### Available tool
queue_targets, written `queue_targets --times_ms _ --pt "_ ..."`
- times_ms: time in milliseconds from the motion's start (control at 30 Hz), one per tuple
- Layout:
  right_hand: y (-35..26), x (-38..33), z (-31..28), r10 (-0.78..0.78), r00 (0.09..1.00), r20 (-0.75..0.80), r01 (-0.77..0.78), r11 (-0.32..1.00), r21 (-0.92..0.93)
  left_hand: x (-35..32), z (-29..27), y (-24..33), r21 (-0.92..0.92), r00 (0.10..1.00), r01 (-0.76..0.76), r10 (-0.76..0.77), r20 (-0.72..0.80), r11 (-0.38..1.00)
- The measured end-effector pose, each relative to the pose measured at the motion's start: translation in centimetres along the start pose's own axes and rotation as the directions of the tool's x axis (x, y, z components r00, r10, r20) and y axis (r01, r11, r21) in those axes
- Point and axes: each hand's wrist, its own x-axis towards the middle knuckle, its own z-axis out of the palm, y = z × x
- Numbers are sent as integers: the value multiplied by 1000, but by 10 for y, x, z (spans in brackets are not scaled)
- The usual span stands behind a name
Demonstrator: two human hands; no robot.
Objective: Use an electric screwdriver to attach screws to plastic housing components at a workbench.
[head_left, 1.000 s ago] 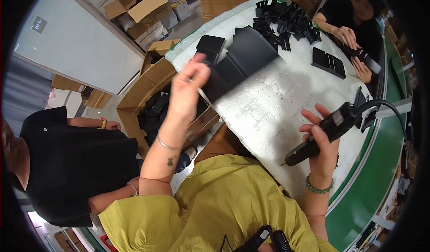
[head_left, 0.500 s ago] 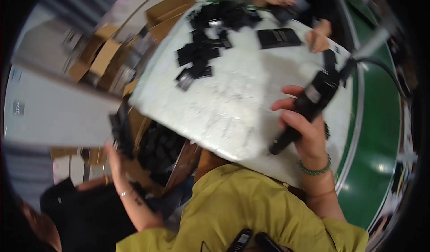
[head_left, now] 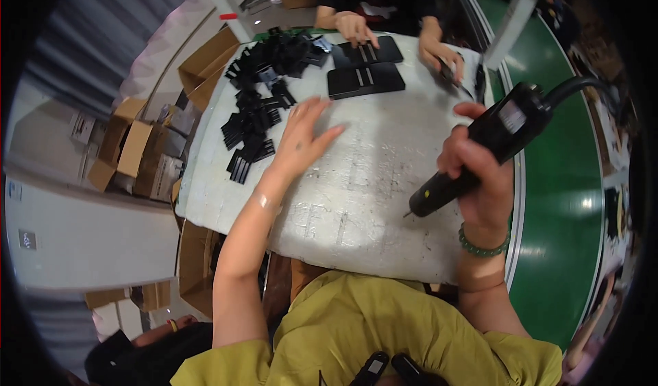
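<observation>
1. Firmly, the right hand [head_left: 483, 170] wraps a black powered screwdriver [head_left: 439, 195], its bit pointing down-left over the pale surface [head_left: 370, 214].
2. The left hand [head_left: 303, 138] is open, thumb spread from the fingers, near the pile of black slotted parts [head_left: 250, 122].
3. Beyond it lie two flat black cases [head_left: 385, 81]; a co-worker's hand [head_left: 355, 29] touches the farther one.

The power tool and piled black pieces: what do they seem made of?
The power tool looks like satin black plastic, with soft highlights; its thin tip is probably metal. The black pieces seem moulded plastic from their crisp slots, though painted metal is possible.
</observation>
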Motion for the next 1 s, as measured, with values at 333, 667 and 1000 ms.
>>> queue_targets --times_ms 333,667,1000 --pt "-28 -14 -64 -216 966 -142 215 976 -23 84 61 -46 255 964 -263 245 102 930" --pt "27 13 -91 -413 863 -290 347 903 -253 18 52 11 133 990 -109 96 104 985" --pt "27 7 -74 -442 879 -179 405 890 -208 -71 -5 89 -122 881 23 37 471 992"
